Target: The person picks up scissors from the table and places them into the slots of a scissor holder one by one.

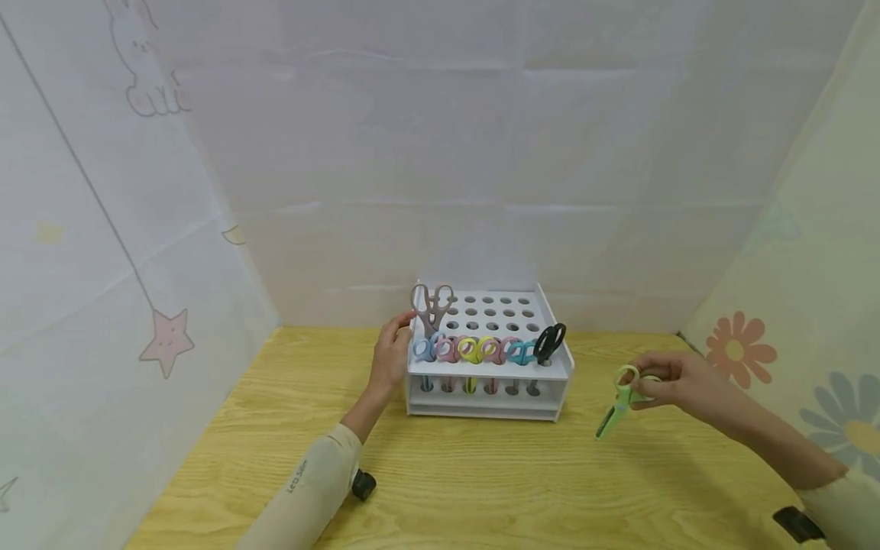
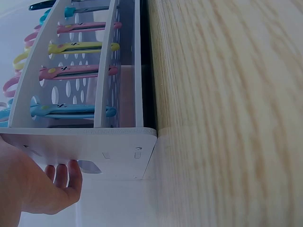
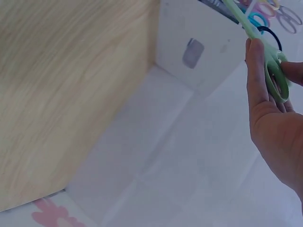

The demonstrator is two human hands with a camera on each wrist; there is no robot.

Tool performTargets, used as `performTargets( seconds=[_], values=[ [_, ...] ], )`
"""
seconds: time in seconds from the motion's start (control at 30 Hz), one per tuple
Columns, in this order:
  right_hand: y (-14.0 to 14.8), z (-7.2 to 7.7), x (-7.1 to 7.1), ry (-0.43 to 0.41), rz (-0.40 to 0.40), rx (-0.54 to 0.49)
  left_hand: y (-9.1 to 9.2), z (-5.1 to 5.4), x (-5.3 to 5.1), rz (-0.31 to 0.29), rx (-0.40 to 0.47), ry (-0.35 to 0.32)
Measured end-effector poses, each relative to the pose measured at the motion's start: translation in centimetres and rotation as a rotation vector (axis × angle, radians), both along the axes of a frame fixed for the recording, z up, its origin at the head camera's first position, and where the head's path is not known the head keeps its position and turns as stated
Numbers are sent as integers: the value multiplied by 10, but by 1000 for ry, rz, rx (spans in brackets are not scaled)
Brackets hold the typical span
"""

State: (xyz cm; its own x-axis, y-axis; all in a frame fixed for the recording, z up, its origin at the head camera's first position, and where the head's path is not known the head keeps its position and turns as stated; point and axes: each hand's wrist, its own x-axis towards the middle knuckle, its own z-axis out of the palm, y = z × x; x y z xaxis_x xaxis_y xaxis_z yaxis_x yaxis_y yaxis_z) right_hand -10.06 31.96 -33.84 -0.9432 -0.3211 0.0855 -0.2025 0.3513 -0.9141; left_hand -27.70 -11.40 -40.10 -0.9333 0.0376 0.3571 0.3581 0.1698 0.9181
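A white rack (image 1: 492,372) stands on the table with several scissors upright in its front row of holes. Against the rack's left side panel (image 2: 94,146) rests my left hand (image 1: 390,353), its fingertips touching the panel; the thumb cannot be made out. My right hand (image 1: 677,386) pinches light green scissors (image 1: 622,405) by the handle loops, blades slanting down, in the air right of the rack. Grey scissors (image 1: 431,312) stand taller at the rack's left, beside blue-handled scissors (image 1: 423,349). Black-handled scissors (image 1: 550,342) sit in the front row's right end.
Behind the filled row, the rack's rear holes (image 1: 490,312) hold nothing. Yellowish wood-grain table (image 1: 454,473) lies around the rack. White sheeting (image 1: 467,168) rises behind, with patterned sheets at both sides.
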Motion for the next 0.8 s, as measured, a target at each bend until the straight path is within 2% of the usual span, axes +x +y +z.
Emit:
performTargets(
  seconds=[0.23, 0.47, 0.67, 0.8],
  values=[
    [-20, 22, -5, 66, -6, -9, 1, 1, 1, 5, -6, 3],
    [-42, 58, -16, 123, -18, 6, 1, 0, 0, 11, -8, -1],
    [-66, 80, -33, 186, -95, 53, 0, 2, 2, 20, -16, -3],
    [-83, 82, -49, 197, -171, -31, 3, 1, 2, 14, -7, 2]
  ],
)
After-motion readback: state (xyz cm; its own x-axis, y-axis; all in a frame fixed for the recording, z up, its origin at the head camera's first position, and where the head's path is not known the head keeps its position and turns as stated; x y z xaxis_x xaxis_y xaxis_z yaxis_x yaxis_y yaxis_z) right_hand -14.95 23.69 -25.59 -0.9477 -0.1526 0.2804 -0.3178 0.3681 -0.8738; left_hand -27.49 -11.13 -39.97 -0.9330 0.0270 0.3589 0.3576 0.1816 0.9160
